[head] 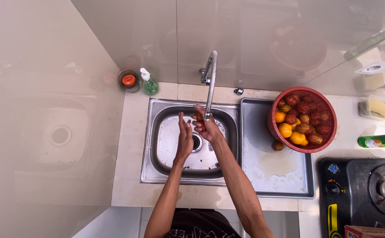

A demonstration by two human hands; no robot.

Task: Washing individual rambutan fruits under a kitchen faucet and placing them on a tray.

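Both my hands are over the steel sink basin (163, 150), under the spout of the flexible metal faucet (210, 83). My right hand (206, 125) grips a small reddish fruit (198, 117) just below the spout. My left hand (184, 136) is beside it, flat, fingers straight and pointing up, holding nothing. On the steel draining board (285, 176) stands a red basket (329, 103) filled with several hairy red fruits and oranges.
A loose fruit (278, 145) lies on the draining board by the basket. A green soap bottle (148, 82) and an orange-lidded jar (129, 80) stand at the back left. A green bottle (379, 141), a plastic box (378, 108) and a gas stove (364, 191) are on the right.
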